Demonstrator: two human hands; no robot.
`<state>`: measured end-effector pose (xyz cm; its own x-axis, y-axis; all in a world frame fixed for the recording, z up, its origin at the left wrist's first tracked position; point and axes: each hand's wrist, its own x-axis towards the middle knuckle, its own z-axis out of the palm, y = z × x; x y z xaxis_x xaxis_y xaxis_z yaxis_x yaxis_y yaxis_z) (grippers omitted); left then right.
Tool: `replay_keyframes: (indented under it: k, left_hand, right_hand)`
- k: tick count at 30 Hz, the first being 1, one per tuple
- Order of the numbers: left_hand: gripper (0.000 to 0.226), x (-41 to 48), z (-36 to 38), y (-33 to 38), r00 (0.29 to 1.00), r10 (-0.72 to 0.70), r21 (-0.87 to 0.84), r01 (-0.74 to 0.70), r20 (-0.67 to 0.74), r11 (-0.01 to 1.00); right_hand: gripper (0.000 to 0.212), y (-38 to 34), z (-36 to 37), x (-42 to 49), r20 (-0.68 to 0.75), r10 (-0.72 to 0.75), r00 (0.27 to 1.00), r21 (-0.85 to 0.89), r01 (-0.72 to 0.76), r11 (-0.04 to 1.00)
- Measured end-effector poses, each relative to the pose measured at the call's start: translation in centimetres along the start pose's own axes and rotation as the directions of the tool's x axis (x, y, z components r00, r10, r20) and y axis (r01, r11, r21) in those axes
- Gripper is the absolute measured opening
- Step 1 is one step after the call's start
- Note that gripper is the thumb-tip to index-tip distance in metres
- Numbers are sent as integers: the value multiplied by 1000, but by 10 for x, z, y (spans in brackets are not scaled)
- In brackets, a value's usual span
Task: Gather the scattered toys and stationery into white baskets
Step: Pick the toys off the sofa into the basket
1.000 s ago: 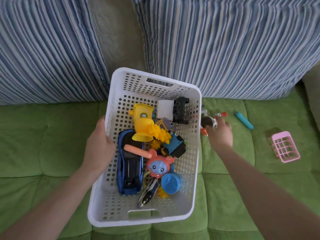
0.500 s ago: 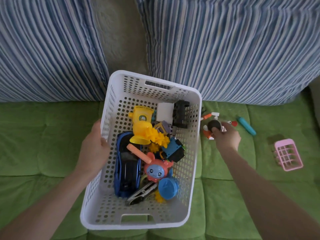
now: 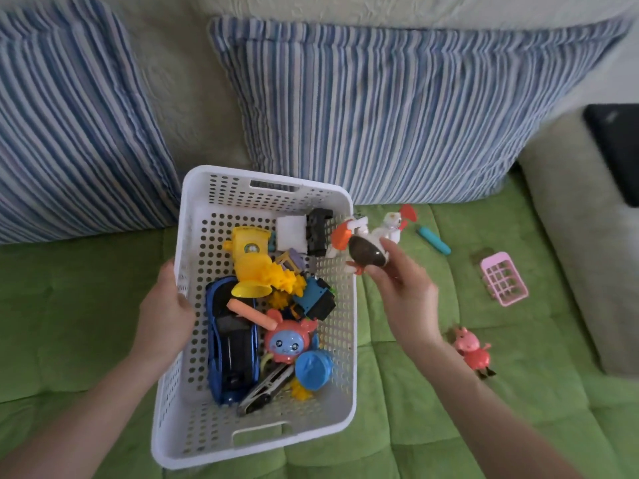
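Toy bird point(image 3: 366, 243), newly lifted and pinched by the right hand point(image 3: 404, 299), reaches the white basket point(image 3: 350, 340), ready to drop; left hand point(image 3: 166, 316) grips its left rim.

A white-and-orange toy point(image 3: 366, 242) was held by the right hand point(image 3: 403, 292) at frame centre; the white basket point(image 3: 193, 271) was gripped by the left hand point(image 3: 166, 316).

My left grip point(image 3: 166, 314) is curled tight, thumb hooked inward; my right grip point(image 3: 403, 297) is held up, fingertips pinching, both forearms outstretched.
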<state>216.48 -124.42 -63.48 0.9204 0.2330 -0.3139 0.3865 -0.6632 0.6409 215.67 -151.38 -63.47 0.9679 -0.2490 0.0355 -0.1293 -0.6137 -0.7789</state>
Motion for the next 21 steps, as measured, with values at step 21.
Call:
replay_keyframes:
  k: [21]
  left_hand:
    - [54,9,0,-7,1000,-22,-142,23,11,990]
  right_hand:
    - [33,67,91,113,245,563,789,-53,-569,820]
